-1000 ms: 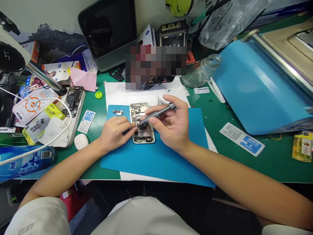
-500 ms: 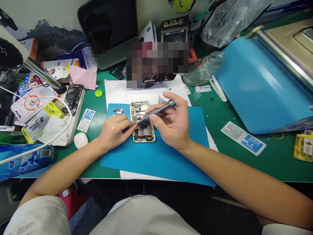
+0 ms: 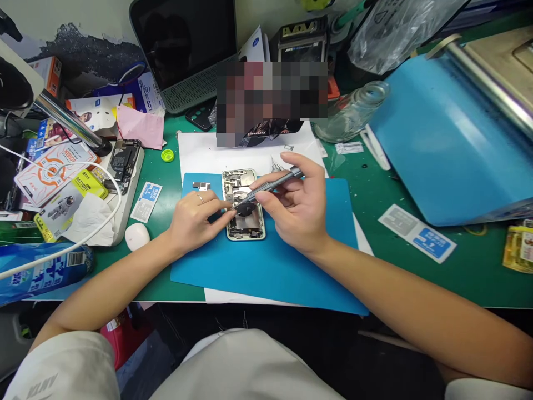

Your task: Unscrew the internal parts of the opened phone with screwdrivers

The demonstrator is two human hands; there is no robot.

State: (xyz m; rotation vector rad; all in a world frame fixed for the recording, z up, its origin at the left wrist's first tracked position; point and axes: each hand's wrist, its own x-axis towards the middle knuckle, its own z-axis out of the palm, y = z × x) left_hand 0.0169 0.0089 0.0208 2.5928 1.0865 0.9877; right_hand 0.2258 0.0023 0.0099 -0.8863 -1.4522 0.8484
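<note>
An opened phone point(image 3: 245, 229) with its inner parts exposed lies on a blue mat point(image 3: 266, 266). My right hand point(image 3: 297, 208) is closed around a grey screwdriver point(image 3: 270, 186), slanted so that its tip points down at the phone's left side. Beside that tip, my left hand point(image 3: 197, 219) pinches thumb and forefinger together at the phone's left edge. What lies between those fingertips is too small to make out. A small metal phone part point(image 3: 201, 186) rests on the mat just above my left hand.
Left of the mat are a white earbud case point(image 3: 137, 237), a printed card point(image 3: 146, 201) and a green cap point(image 3: 167, 155). A glass jar point(image 3: 353, 114) lies tilted behind. Another card point(image 3: 417, 233) and a large blue sheet point(image 3: 433, 139) are on the right.
The whole view has shifted slightly. My hands keep nearly the same pose, with the screwdriver tip still at the phone's left side.
</note>
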